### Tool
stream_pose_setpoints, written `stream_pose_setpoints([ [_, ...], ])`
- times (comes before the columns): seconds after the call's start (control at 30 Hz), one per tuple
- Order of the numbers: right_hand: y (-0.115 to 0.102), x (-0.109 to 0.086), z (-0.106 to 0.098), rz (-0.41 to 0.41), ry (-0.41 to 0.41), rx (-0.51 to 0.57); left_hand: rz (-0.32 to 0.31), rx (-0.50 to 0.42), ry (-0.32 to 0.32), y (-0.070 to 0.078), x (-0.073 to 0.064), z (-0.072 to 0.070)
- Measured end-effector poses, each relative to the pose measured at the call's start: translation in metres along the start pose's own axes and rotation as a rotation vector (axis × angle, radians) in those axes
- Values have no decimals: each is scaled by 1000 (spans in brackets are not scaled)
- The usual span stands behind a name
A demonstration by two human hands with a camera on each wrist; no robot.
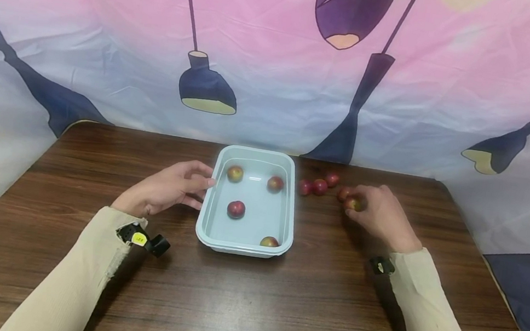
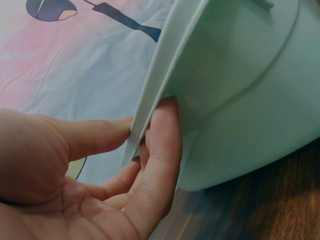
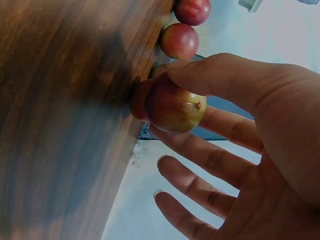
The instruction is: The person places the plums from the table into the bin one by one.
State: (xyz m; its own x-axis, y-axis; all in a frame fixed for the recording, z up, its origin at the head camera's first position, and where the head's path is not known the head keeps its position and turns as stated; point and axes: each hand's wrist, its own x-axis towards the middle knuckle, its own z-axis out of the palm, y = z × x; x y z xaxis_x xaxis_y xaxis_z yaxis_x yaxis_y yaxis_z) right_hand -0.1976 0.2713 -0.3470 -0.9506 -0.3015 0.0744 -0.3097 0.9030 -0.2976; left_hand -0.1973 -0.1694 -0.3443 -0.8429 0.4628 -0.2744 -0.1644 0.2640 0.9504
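A pale blue-green plastic tub (image 1: 254,250) stands on the table, with several plums inside, among them a dark red plum (image 1: 236,209) and a yellowish plum (image 1: 235,173). At its left side, my left hand (image 1: 175,185) pinches the rim between thumb and fingers; the tub wall (image 2: 240,110) fills much of the left wrist view. To the right, my right hand (image 1: 383,216) holds a red and yellow-green plum (image 3: 177,107) between thumb and forefinger, its stem end facing the wrist camera. Another plum (image 3: 140,100) shows partly behind it.
Between the tub and my right hand lies a small group of red plums (image 1: 319,187). All of it is on a dark wooden table (image 1: 247,307). Behind the table's far edge hangs a pink and blue printed cloth (image 1: 275,78).
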Motion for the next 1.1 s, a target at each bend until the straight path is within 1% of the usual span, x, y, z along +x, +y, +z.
stream_pose_setpoints([
  [0.33,-3,-1,-4,5,-11,-8,1,4,-1,1,0,0],
  [0.6,-5,0,-3,-20,4,23,-1,0,-2,1,0,0],
  [0.83,-12,-3,-7,0,0,12,-3,3,-2,1,0,0],
  [1.1,-21,-6,-12,6,13,15,-5,5,1,1,0,0],
])
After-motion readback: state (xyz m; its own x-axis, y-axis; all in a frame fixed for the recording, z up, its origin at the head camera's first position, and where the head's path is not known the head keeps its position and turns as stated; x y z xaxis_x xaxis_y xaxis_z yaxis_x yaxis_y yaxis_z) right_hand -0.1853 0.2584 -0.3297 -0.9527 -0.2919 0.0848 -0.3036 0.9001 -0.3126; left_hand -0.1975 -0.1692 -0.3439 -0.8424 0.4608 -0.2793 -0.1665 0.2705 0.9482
